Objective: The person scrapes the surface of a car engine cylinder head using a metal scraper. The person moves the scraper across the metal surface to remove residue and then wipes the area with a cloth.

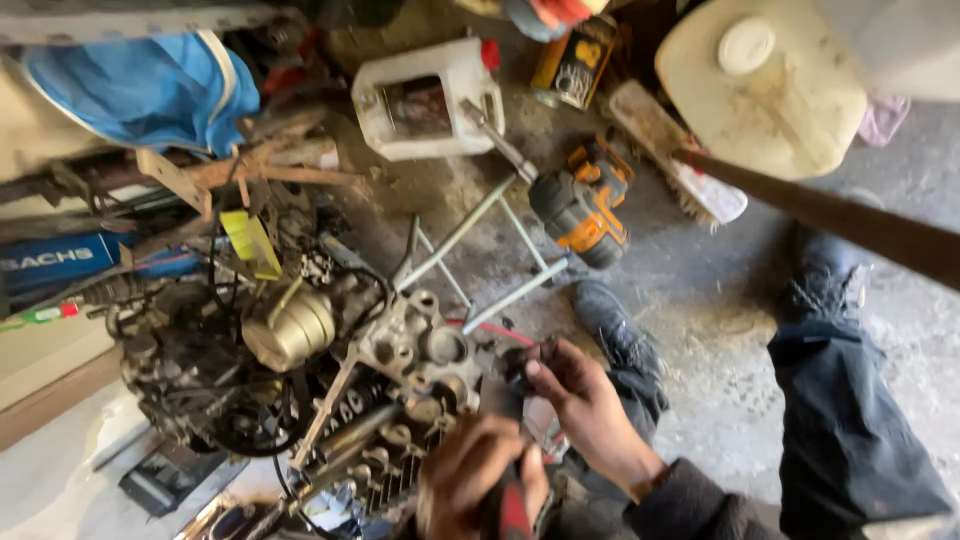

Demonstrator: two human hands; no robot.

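I crouch on a dusty concrete floor [720,300] amid clutter. My left hand [470,480] grips a red-handled tool [512,505]; my right hand [575,385] pinches a small dark part [545,350] beside an engine [400,370].

Dusty concrete floor [720,270], daylight, cluttered workshop

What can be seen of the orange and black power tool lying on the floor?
The power tool is a cordless impact wrench or drill type, with a dark grey and black body and orange panels, looking like scuffed, dirty plastic. A long metal extension bar runs from its nose up and left toward the white jug. It lies on its side on the dusty concrete floor, beside a thin metal frame and near a brush. Neither hand touches it; both are lower, at the engine.
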